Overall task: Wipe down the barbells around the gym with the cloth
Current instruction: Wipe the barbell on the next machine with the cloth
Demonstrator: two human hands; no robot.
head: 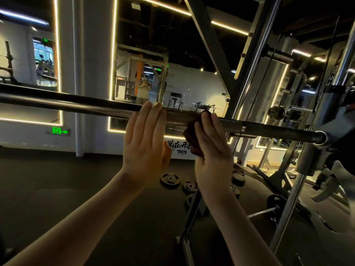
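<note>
Left hand (146,141): flat, fingers straight against our long steel barbell (67,104).
Right hand (213,148): grasping dark brown cloth (189,136) on its knurled stretch.
Progress: we judge mid-wipe; other barbells remain.

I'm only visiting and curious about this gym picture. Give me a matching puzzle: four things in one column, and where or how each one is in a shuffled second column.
Things:
1. left hand
2. cloth
3. weight plates
4. exit sign

Descriptions:
A. lying on the floor
B. glowing green, low on the wall
C. fingers straight, up against the barbell
D. dark brown, held on the bar by the right hand

Pairs: 1-C, 2-D, 3-A, 4-B
</note>
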